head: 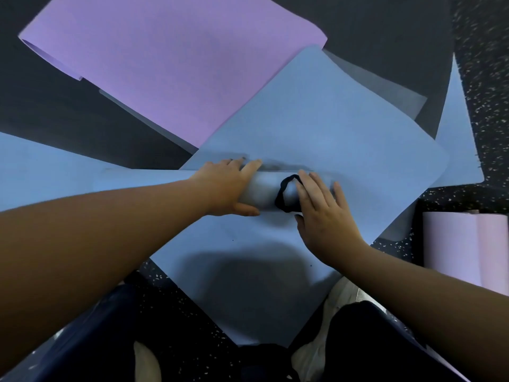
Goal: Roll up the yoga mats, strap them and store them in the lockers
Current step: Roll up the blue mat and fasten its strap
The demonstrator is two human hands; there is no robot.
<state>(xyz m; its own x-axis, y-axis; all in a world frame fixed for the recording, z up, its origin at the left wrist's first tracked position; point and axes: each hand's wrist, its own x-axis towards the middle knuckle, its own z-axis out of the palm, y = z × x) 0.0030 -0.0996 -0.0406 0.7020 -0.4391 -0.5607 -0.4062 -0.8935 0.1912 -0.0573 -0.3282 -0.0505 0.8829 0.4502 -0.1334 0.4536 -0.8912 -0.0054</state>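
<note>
Speckled floor [176,312], flat blue mat [316,128] at centre carries rolled blue mat [259,194]: left hand [225,188] curled round it, right hand [322,213] flat by black strap [283,193]; soft, springy, grip mid-roll.

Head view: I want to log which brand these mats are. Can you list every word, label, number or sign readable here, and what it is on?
None: no readable text anywhere in this view.
Rolled blue mat under the left hand and right hand: plain.
Black strap: no label visible.
Purple mat: plain.
Pale rolled mat: plain.
</note>
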